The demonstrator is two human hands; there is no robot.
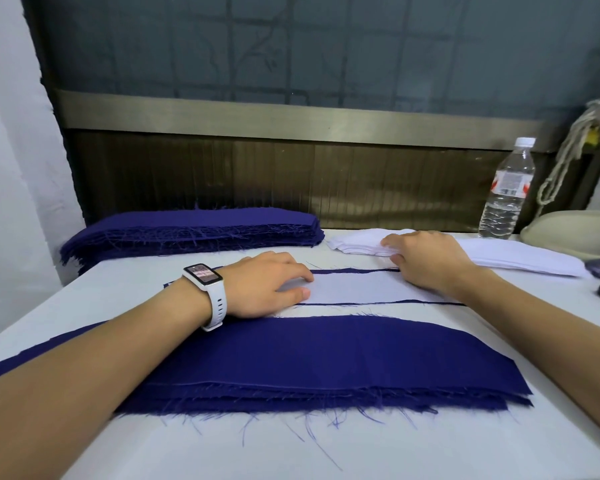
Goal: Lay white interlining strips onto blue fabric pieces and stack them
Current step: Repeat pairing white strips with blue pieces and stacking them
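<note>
Smoothing a white interlining strip (pixel 354 289) onto its blue fabric piece (pixel 347 271), seen from the head view.
The left grip (pixel 267 285) lies flat and released, pressing on the strip, which covers the blue piece mid-counter (pixel 361 452) so only thin blue edges show. The right grip (pixel 426 261) sits on the end of the white strip pile (pixel 520 258); I cannot tell whether it pinches one. Laying looks nearly done. The next move likely calls for lifting the pair together, edges matched, onto the near blue stack (pixel 326 351).
</note>
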